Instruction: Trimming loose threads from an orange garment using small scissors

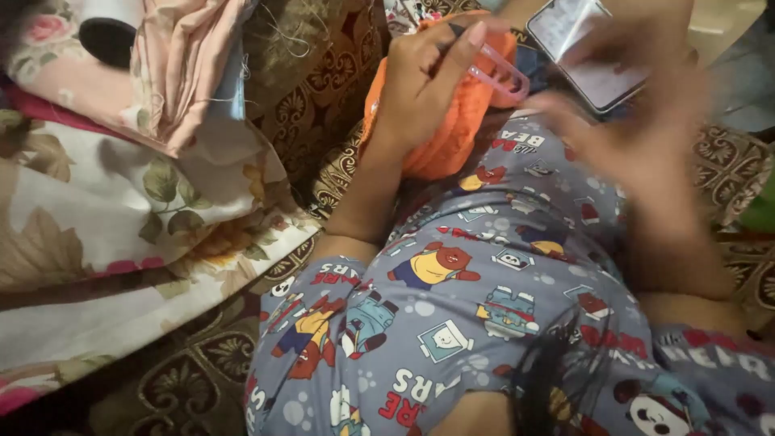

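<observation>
My left hand grips a pair of scissors with pink handles against a piece of orange fabric resting on my lap. My right hand is blurred with motion to the right of the scissors, fingers spread, holding nothing that I can make out. It hovers just below a smartphone with a lit screen lying at the top right. I wear blue-grey clothing printed with cartoon bears.
Floral bedding and a pink cloth are piled at the left. A brown patterned mat lies under everything. A strand of dark hair hangs in the lower foreground.
</observation>
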